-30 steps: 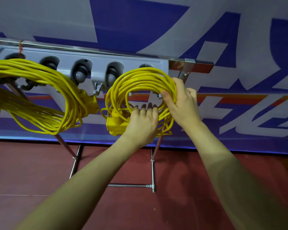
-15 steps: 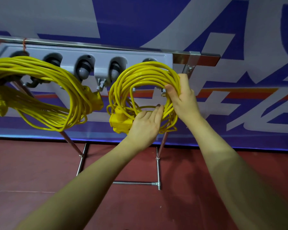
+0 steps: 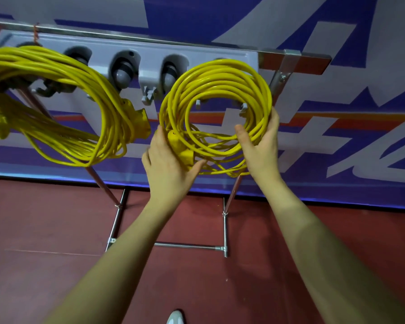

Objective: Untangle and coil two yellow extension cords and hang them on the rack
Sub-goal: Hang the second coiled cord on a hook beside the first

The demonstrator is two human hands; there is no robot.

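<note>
Two yellow extension cords hang coiled on a grey hook rack (image 3: 150,59). The left coil (image 3: 75,73) hangs by itself from the rack's left hooks, its plug end (image 3: 142,122) pointing right. The right coil (image 3: 220,76) is draped over the rack's right end. My left hand (image 3: 168,169) cups the yellow socket block (image 3: 184,153) at that coil's lower left. My right hand (image 3: 262,148) grips the coil's right side, with the thumb inside the loop and the fingers behind the strands.
A metal rail (image 3: 292,56) carries the rack on a thin steel stand (image 3: 225,230) over a red floor. A blue and white banner (image 3: 337,136) hangs right behind. A shoe tip (image 3: 175,318) shows at the bottom edge.
My left hand moved from inside the loop's bottom to the socket block at the lower left. My right hand slid lower down the coil's right side.
</note>
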